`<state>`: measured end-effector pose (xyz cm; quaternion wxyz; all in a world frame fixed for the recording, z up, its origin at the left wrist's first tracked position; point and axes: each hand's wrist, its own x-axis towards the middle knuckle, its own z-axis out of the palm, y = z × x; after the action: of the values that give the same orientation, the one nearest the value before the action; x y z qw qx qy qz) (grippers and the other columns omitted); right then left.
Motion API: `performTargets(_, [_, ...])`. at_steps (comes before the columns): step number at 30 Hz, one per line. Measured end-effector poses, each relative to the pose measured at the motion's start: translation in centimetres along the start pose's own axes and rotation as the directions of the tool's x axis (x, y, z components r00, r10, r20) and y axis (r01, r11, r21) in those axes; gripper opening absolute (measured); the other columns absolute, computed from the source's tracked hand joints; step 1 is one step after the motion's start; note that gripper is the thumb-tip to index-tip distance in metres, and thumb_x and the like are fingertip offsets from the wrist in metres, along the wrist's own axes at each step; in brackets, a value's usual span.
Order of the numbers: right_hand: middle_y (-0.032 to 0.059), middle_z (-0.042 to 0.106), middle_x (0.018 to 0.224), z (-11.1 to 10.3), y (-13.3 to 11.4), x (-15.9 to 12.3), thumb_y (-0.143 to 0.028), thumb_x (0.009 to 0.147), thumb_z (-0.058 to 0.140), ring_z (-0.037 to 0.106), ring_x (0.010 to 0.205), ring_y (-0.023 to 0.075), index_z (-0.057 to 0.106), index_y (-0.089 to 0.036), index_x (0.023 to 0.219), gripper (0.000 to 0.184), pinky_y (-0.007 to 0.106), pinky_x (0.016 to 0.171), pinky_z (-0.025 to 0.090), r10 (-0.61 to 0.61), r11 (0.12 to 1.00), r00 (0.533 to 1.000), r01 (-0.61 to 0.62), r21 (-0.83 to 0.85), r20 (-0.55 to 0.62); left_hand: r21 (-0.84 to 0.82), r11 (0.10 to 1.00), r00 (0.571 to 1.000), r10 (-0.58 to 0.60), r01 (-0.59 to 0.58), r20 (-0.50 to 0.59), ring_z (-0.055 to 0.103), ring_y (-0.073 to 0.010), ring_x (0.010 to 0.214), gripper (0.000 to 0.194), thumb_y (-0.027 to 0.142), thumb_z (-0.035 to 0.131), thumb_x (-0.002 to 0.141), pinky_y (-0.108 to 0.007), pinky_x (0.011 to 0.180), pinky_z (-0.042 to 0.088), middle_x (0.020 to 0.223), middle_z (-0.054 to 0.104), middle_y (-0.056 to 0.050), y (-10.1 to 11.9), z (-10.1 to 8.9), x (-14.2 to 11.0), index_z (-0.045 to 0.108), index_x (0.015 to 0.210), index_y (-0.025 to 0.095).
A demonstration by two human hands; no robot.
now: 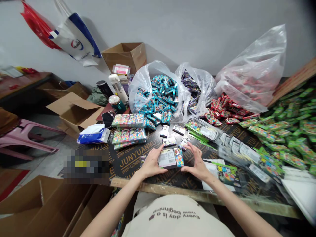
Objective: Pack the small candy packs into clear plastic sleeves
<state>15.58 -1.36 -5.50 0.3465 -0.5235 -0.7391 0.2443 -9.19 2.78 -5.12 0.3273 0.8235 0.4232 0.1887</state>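
A short row of small flat boxes lies on the table before me, most with their pale printed backs up. At its right end one box shows a colourful face. My left hand curls round the left end of the row, thumb at the near edge and fingers at the far edge. On the other side my right hand is spread, thumb by the row's near right corner and fingertips by a loose small box. Further loose boxes lie just beyond the row.
Stacked multi-packs and a tissue pack are to the left. Behind stand plastic bags of blue packets and purple packets. Red packets, green packets and clear sleeves occupy the right. An open carton is at left.
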Motion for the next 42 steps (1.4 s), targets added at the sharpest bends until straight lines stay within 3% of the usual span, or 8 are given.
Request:
performTargets(4, [0.0061, 0.056, 0.121, 1.1, 0.0, 0.3, -0.034, 0.084, 0.047, 0.042, 0.12, 0.0245, 0.013, -0.03, 0.139, 0.064, 0.05, 0.102, 0.014, -0.051, 0.998, 0.996, 0.049, 0.035, 0.074, 0.016, 0.999, 0.999, -0.033, 0.033, -0.016, 0.041, -0.0271, 0.113, 0.108, 0.036, 0.074, 0.054, -0.041, 0.099, 0.029, 0.124, 0.044, -0.011, -0.3, 0.3, -0.1, 0.01, 0.14, 0.021])
performTargets(10, [0.0122, 0.041, 0.133, 0.5, 5.6, 4.2, -0.041, 0.063, 0.066, 0.035, 0.122, 0.0344, 0.034, -0.024, 0.132, 0.078, 0.054, 0.096, 0.023, 0.138, 0.966, 0.98, -0.165, -0.197, -0.141, 0.152, 0.988, 0.999, -0.016, 0.01, 0.037, 0.043, -0.0283, 0.11, 0.1, 0.036, 0.076, 0.05, -0.049, 0.103, 0.018, 0.117, 0.05, -0.009, -0.6, 1.3, 0.3, 0.026, 0.136, 0.023])
performTargets(14, [0.0088, 0.052, 0.12, -0.1, 5.1, 5.2, -0.035, 0.06, 0.069, 0.045, 0.114, 0.0288, 0.039, -0.025, 0.128, 0.075, 0.048, 0.095, 0.031, 0.198, 0.977, 0.975, -0.189, 0.095, -0.101, -0.058, 0.992, 0.986, -0.12, 0.114, -0.112, 0.041, -0.0299, 0.113, 0.087, 0.047, 0.077, 0.046, -0.049, 0.103, 0.018, 0.117, 0.052, -0.009, 0.7, 1.8, 1.3, 0.046, 0.124, 0.024])
performTargets(16, [0.0073, 0.052, 0.12, -0.2, 2.9, 4.9, -0.035, 0.061, 0.07, 0.046, 0.114, 0.025, 0.032, -0.028, 0.131, 0.08, 0.043, 0.095, 0.034, 0.214, 0.904, 0.975, -0.175, 0.389, -0.059, -0.412, 0.886, 0.95, -0.285, 0.212, -0.125, 0.048, -0.0281, 0.108, 0.069, 0.053, 0.069, 0.057, -0.045, 0.098, 0.029, 0.113, 0.056, -0.011, 2.0, 2.1, 2.1, 0.055, 0.115, 0.019])
performTargets(21, [0.008, 0.06, 0.112, -0.4, -1.5, 3.6, -0.051, 0.068, 0.061, 0.056, 0.103, 0.0246, 0.04, -0.026, 0.126, 0.067, 0.042, 0.088, 0.042, 0.194, 0.504, 0.96, -0.275, 0.819, 0.203, -0.926, 0.175, 0.888, -0.387, 0.334, 0.247, 0.06, -0.0198, 0.085, 0.051, 0.054, 0.06, 0.069, -0.032, 0.077, 0.045, 0.092, 0.064, -0.01, 4.8, 2.3, 3.7, 0.06, 0.103, 0.015])
performTargets(26, [0.0098, 0.066, 0.098, -1.0, -1.0, 2.7, -0.056, 0.08, 0.037, 0.062, 0.089, 0.0248, 0.057, -0.021, 0.106, 0.047, 0.045, 0.078, 0.047, 0.279, 0.357, 0.886, -0.454, 0.816, 0.371, -0.944, 0.24, 0.899, -0.425, 0.224, 0.105, 0.058, -0.0159, 0.091, 0.055, 0.033, 0.075, 0.059, -0.023, 0.077, 0.043, 0.101, 0.062, -0.005, 5.5, 2.1, 4.5, 0.057, 0.11, 0.02])
performTargets(36, [0.0063, 0.052, 0.122, -0.3, -1.2, 2.0, -0.051, 0.063, 0.064, 0.047, 0.113, 0.025, 0.034, -0.03, 0.125, 0.071, 0.043, 0.096, 0.035, 0.266, 0.674, 0.964, -0.207, 0.709, 0.029, -0.858, -0.319, 0.822, -0.284, 0.404, 0.493, 0.065, -0.0197, 0.073, 0.041, 0.047, 0.059, 0.074, -0.037, 0.077, 0.049, 0.079, 0.067, -0.009, 6.4, 3.2, 3.6, 0.055, 0.098, 0.013])
performTargets(42, [0.0068, 0.048, 0.123, -0.1, -1.8, 1.9, -0.036, 0.054, 0.076, 0.043, 0.117, 0.0258, 0.03, -0.03, 0.126, 0.086, 0.042, 0.1, 0.03, 0.151, 0.825, 0.989, -0.124, 0.552, -0.003, -0.837, -0.342, 0.825, -0.233, 0.427, 0.515, 0.063, -0.0138, 0.069, 0.031, 0.036, 0.064, 0.074, -0.026, 0.069, 0.05, 0.076, 0.067, -0.007, 6.2, 3.2, 3.3, 0.06, 0.091, 0.011])
